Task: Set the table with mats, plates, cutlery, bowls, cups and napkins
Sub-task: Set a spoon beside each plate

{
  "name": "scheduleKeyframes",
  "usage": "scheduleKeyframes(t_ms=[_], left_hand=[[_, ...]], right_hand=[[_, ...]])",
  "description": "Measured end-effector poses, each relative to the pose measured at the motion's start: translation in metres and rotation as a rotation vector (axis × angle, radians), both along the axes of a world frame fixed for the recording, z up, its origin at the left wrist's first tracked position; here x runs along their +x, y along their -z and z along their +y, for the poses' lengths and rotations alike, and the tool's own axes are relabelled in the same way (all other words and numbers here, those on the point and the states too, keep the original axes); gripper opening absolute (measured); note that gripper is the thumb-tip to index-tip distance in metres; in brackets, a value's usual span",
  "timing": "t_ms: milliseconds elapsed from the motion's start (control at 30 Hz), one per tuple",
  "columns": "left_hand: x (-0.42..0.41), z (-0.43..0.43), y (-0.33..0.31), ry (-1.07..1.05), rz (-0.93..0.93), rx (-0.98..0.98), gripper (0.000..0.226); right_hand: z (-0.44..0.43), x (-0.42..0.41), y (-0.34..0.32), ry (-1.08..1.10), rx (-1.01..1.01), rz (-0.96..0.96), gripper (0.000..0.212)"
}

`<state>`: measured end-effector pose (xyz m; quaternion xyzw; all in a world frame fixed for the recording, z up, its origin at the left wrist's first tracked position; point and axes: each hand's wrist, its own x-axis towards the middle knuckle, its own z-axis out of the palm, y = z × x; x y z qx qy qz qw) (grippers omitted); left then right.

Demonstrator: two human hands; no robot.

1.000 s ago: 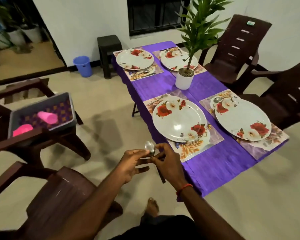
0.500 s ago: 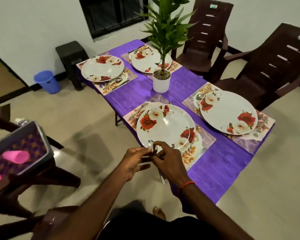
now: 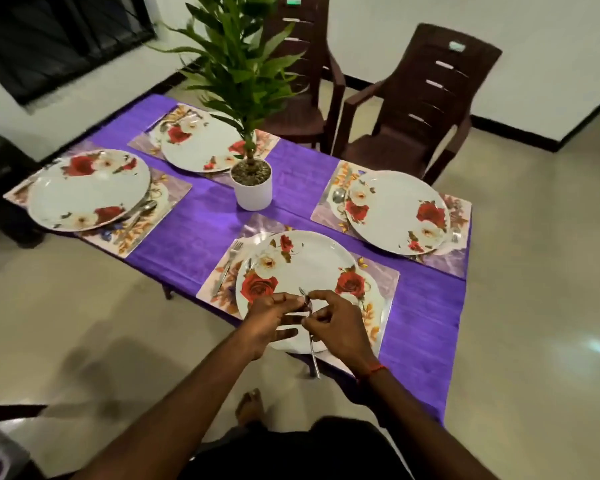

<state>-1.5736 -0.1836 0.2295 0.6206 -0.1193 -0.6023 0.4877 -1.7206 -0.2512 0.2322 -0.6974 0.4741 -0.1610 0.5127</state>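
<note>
Pinching a piece of cutlery (image 3: 314, 356) near its top with left hand (image 3: 269, 322) and right hand (image 3: 338, 329), fingers curled round it; handle hanging below the grip; just beneath and beyond the grip, nearest plate (image 3: 312, 261) on its mat (image 3: 385, 282); fork (image 3: 227, 268) left of the grip

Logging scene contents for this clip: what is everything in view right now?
Purple tablecloth: one, covers the table.
Floral placemats: four, purple-toned, one under each plate.
White round rose-patterned plates: four, on the mats.
Green plant in white pot: one, table centre.
Steel fork: one, left of nearest plate.
Brown plastic chairs: two, far side.
Steel cutlery piece: one, over nearest plate.
Left hand, right hand: pinch that piece.
</note>
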Motion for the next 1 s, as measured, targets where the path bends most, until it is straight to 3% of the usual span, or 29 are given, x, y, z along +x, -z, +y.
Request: scheduleKeyframes(t_ms=[300,533,1000], left_hand=[[0.011,-0.035,0.012,0.301,0.027,0.02,0.023],[0.017,-0.063,0.019,0.395,0.015,0.047,0.026],[0.029,-0.084,0.035,0.428,-0.011,0.11,0.027]], right_hand=[[0.002,-0.001,0.013,0.339,0.123,-0.068,0.04],[-0.011,-0.017,0.029,0.51,0.055,-0.025,0.041],[-0.035,-0.048,0.089,0.656,-0.097,0.272,0.033]])
